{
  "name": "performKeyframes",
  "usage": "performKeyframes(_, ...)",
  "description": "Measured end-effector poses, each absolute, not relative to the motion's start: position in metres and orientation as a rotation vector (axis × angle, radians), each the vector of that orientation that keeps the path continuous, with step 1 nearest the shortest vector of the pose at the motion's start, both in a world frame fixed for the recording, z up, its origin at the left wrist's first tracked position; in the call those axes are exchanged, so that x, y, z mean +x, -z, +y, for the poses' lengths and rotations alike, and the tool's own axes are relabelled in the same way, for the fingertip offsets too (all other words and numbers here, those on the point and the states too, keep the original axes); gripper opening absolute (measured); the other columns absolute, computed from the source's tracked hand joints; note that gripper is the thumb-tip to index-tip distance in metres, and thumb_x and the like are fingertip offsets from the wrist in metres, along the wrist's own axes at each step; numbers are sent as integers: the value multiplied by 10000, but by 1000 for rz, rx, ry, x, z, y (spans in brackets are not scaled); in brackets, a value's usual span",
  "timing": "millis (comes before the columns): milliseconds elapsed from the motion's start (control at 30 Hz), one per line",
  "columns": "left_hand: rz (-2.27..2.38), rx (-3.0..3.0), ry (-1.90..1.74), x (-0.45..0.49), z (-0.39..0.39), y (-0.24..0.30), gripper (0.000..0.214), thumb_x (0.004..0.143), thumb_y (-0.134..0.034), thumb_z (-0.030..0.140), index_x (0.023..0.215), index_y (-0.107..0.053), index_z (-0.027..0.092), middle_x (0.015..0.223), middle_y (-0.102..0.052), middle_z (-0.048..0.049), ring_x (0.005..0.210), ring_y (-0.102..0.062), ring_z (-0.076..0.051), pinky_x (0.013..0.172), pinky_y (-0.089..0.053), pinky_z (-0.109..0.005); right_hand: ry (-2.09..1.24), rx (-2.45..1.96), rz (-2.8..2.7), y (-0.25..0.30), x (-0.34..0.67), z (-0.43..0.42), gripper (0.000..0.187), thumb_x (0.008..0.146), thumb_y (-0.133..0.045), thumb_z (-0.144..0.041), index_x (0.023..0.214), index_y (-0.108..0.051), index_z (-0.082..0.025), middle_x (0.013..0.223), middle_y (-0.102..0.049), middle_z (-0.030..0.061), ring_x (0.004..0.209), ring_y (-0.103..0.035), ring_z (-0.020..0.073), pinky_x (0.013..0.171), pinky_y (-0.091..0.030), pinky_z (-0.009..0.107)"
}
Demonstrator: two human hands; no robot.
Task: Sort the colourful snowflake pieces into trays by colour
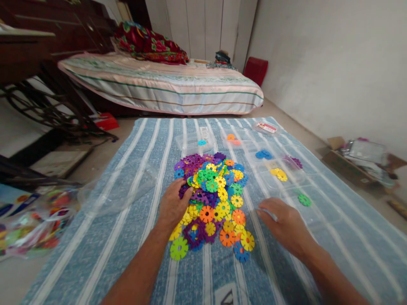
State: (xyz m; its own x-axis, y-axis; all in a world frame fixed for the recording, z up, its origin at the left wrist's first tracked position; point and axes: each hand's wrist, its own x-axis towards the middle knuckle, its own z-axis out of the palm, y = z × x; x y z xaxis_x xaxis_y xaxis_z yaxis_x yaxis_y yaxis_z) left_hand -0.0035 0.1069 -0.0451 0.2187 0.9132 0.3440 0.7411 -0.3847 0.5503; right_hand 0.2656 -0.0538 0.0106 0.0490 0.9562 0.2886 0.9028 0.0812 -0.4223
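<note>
A heap of colourful plastic snowflake discs [211,185] lies in the middle of the striped cloth, in purple, yellow, green, blue and orange. My left hand [174,201] rests against the heap's left side, thumb and fingers apart around purple discs; its fingertips are partly hidden. To the right of the heap, my right hand [282,222] hovers over the cloth with thumb and fingers apart and nothing visible between them. Clear plastic boxes hold sorted discs: blue discs [263,154], yellow discs [279,174], orange discs [233,139], a green disc [304,200] and a light-blue disc [202,142].
A clear plastic bag or box [121,190] lies on the cloth's left. Bags of colourful pieces [34,228] sit at the lower left. A cardboard box [365,163] stands on the floor at right. Beyond are a bed [178,89] and an iron-framed stand [47,101].
</note>
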Motion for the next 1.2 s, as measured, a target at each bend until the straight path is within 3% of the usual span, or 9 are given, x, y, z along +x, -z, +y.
performKeyframes(167,1559,2212,-911,-2,106,44,371,827,-457,436,1044,-598,171,1193,-609,-109,1119,-556,-244,1013,-410,-402,-360,-1829,-1961,14,247,-76,133,808,-550,-219,885,-659,-227,1021,-649,54,967,-602,190,835,-508,324)
performKeyframes(400,1558,2209,-908,-1,105,42,377,827,-458,437,1049,-595,165,1202,-602,-114,1138,-545,-246,1029,-392,-399,-322,-1875,-2002,25,234,-88,244,734,-682,-289,961,-653,-205,1234,-566,107,1207,-468,286,985,-423,465)
performKeyframes(600,1547,2202,-923,-2,107,43,384,826,-452,443,1040,-597,159,1191,-606,-116,1121,-553,-242,1019,-400,-386,-426,-1893,-1882,26,232,-86,197,684,-695,-209,873,-637,-205,1187,-589,92,1162,-506,258,983,-423,431)
performKeyframes(700,1543,2203,-926,-2,107,44,387,828,-452,444,1037,-599,153,1186,-607,-120,1123,-552,-241,1022,-397,-383,-544,-1891,-1818,19,232,-84,78,699,-636,-139,715,-591,-201,1097,-623,69,1074,-561,222,905,-470,365)
performKeyframes(800,1545,2210,-916,-2,107,44,386,829,-455,446,1043,-596,158,1197,-603,-116,1129,-550,-240,1021,-400,-390,-649,-1821,-1826,4,237,-79,125,735,-613,-158,637,-549,-201,981,-652,35,936,-612,176,795,-504,295)
performKeyframes(867,1543,2218,-911,-2,107,43,380,834,-453,444,1044,-595,160,1202,-602,-114,1130,-550,-241,1020,-401,-398,-546,-1789,-1832,-8,248,-72,136,771,-604,-210,643,-557,-205,955,-660,29,906,-620,168,783,-503,289)
performKeyframes(1067,1532,2236,-935,-2,106,44,370,833,-461,426,1041,-597,152,1190,-607,-120,1124,-552,-245,1017,-403,-404,410,-1827,-1523,-38,290,-45,145,819,-577,-325,839,-625,-190,904,-662,75,914,-608,217,854,-481,383)
performKeyframes(1200,1528,2238,-945,-2,106,44,356,831,-463,417,1037,-597,159,1183,-611,-113,1121,-552,-239,1017,-403,-397,238,-1742,-1700,-29,276,-48,120,843,-554,-294,860,-626,-200,866,-669,51,851,-625,183,799,-512,339)
